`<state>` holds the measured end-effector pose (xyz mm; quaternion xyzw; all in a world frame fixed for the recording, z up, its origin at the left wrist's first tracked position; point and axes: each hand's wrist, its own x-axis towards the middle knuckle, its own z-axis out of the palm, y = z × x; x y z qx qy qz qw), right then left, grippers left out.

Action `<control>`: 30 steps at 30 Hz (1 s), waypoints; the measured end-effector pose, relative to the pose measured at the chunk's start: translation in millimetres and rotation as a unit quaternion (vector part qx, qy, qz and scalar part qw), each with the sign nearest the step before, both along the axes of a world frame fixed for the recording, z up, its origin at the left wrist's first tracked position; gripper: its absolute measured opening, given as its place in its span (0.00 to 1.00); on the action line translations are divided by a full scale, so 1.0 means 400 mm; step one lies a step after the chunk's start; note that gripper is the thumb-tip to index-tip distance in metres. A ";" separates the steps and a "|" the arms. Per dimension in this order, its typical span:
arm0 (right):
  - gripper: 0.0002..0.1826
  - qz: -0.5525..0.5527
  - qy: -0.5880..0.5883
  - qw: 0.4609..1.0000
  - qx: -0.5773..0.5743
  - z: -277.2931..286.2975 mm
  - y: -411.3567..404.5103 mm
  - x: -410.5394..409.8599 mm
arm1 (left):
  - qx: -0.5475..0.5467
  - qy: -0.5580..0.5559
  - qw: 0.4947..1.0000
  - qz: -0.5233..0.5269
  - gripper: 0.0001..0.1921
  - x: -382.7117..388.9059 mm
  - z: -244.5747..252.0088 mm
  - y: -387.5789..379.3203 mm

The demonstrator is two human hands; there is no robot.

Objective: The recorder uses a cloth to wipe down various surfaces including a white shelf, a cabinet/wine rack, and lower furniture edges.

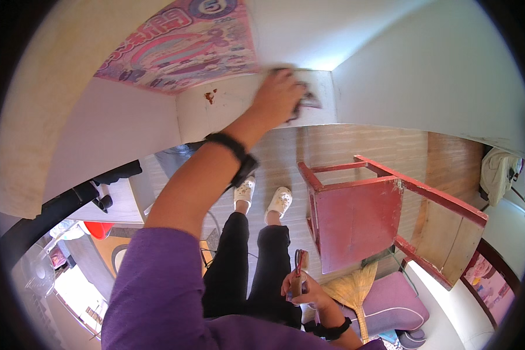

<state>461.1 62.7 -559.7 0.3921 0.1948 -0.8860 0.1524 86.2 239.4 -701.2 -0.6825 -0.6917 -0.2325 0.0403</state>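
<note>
My left hand is raised on a white ledge and presses a dark crumpled cloth against it; both are slightly blurred. A rust-brown spot marks the ledge left of that hand. Above the ledge is a pink poster bearing writing. Down near my waist, my right hand is closed around scissors with red handles and what looks like a roll of tape. Its fingers partly hide these items.
A red wooden chair stands on the floor to the right. Beside it are a straw broom and a purple cushion. White walls meet in a corner beyond the ledge. At the lower left are a fan and a red basin.
</note>
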 end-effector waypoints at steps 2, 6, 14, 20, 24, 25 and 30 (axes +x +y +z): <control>0.23 -0.010 -0.008 1.000 -0.002 -0.007 0.011 0.025 | -0.030 -0.013 0.998 0.051 0.12 -0.007 -0.016 -0.063; 0.25 -0.015 0.005 0.999 0.030 -0.023 0.002 0.061 | -0.031 -0.044 0.990 0.134 0.11 0.019 -0.027 -0.046; 0.24 -0.040 0.000 0.999 0.007 -0.013 -0.007 0.025 | -0.050 0.003 0.996 0.076 0.13 0.084 0.001 0.125; 0.24 0.039 0.010 0.998 0.056 -0.023 0.010 0.046 | 0.006 0.007 0.989 0.151 0.19 0.059 0.015 -0.057; 0.24 -0.004 0.012 1.000 0.028 -0.029 0.010 0.045 | -0.011 -0.025 0.987 0.156 0.14 0.101 0.001 0.002; 0.25 0.010 0.017 0.999 0.042 -0.033 0.009 0.043 | -0.011 -0.025 0.987 0.157 0.14 0.108 0.000 0.036; 0.25 0.012 0.020 0.999 0.036 -0.024 0.006 0.048 | -0.034 -0.025 0.999 0.001 0.12 0.122 0.026 0.155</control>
